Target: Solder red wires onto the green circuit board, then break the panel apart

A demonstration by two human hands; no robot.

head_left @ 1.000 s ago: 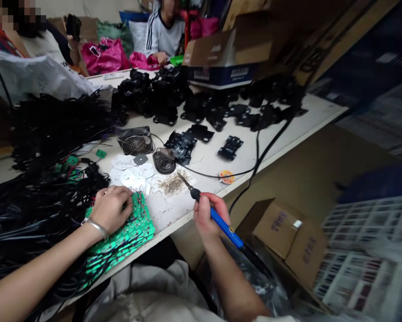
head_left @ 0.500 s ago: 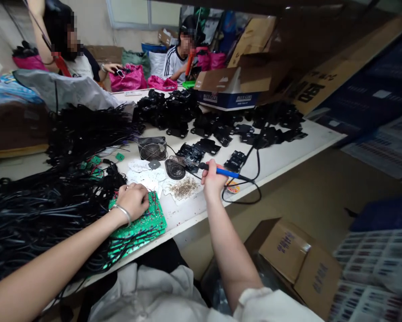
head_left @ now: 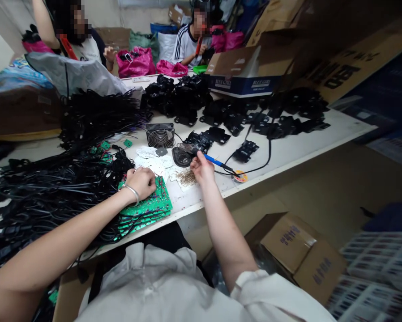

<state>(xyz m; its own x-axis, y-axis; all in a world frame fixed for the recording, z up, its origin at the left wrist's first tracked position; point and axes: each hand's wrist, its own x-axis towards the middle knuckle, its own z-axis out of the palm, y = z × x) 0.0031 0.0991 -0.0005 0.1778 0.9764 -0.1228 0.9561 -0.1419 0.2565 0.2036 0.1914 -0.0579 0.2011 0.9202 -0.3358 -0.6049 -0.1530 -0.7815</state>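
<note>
My left hand [head_left: 142, 181] rests with fingers curled on a stack of green circuit boards [head_left: 147, 208] at the table's near edge. A metal bangle circles its wrist. My right hand [head_left: 201, 169] is closed on a blue-handled soldering iron [head_left: 212, 160] whose tip points left into the coiled wire stand [head_left: 182, 156]. The iron's black cord [head_left: 254, 165] loops right across the tabletop. Brown solder debris [head_left: 186, 177] lies on white paper just beside my right hand.
Black cables [head_left: 53, 179] pile up at left. A small fan [head_left: 160, 135] and several black plastic housings [head_left: 201, 107] sit behind. A solder spool [head_left: 239, 176] lies near the table edge [head_left: 288, 163]. Cardboard boxes [head_left: 301, 255] stand on the floor. Two people sit at the far end.
My right hand carried the soldering iron from off the table's near edge up to the wire stand. The left hand stayed on the green boards. The view shifted.
</note>
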